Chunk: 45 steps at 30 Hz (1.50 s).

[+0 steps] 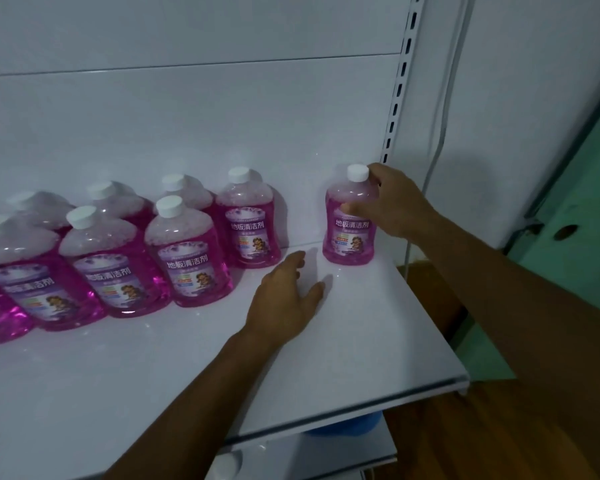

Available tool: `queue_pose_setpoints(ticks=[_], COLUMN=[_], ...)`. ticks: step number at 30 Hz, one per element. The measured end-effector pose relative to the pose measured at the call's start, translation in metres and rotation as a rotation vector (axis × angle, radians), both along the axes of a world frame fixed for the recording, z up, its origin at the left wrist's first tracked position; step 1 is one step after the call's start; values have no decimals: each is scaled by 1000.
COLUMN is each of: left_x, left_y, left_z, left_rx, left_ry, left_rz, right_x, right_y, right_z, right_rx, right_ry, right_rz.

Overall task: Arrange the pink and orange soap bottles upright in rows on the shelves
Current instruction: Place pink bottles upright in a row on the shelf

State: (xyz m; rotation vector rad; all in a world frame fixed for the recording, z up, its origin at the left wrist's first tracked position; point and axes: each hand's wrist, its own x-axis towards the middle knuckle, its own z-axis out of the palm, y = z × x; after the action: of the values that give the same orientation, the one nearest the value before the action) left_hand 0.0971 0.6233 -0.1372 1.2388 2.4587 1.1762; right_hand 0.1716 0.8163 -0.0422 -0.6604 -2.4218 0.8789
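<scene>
One pink bottle (350, 225), right of centre in the frame, upright at the back of the shelf (378, 341): your right hand (394, 202) has its fingers curled round the shoulder and neck, thumb across the front above the label, a fingertip against the white cap (358, 173). Keep that hold low on the shoulder, not the cap, and slide the base along the board rather than lifting, so the bottle stays vertical as it closes up to the row.

Left hand (286, 301), centre frame: fingers straight and relaxed, holding nothing, palm down just above or on the shelf; I cannot tell which. It lies in the gap the bottle likely has to cross, so draw it clear.

Nearest neighbour (248, 220), back row, upright, well apart from the held bottle.

Front row (101, 268), left of frame: several pink bottles, upright, standing close together.

Slotted upright (400, 84), upper right, just behind your right hand: mind your knuckles.

Blue object (343, 426), lower centre, under the shelf edge: mostly hidden.

No orange bottles in view.
</scene>
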Motion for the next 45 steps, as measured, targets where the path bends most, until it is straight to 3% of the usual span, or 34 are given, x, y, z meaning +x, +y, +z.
queue_pose_setpoints(ticks=[5, 11, 16, 23, 45], left_x=[4, 3, -9, -13, -30], left_y=[-5, -35, -61, -69, -71], left_z=[12, 14, 10, 1, -12], left_rx=[113, 310, 284, 222, 142], left_ry=[-64, 2, 166, 150, 210], left_rz=[-2, 61, 266, 335, 274], right_x=[2, -17, -41, -61, -60], right_y=[-14, -54, -85, -108, -117], right_z=[5, 15, 19, -3, -26], right_rx=[90, -18, 22, 94, 70], right_ry=[12, 81, 169, 166, 259], right_rz=[103, 253, 290, 259, 188])
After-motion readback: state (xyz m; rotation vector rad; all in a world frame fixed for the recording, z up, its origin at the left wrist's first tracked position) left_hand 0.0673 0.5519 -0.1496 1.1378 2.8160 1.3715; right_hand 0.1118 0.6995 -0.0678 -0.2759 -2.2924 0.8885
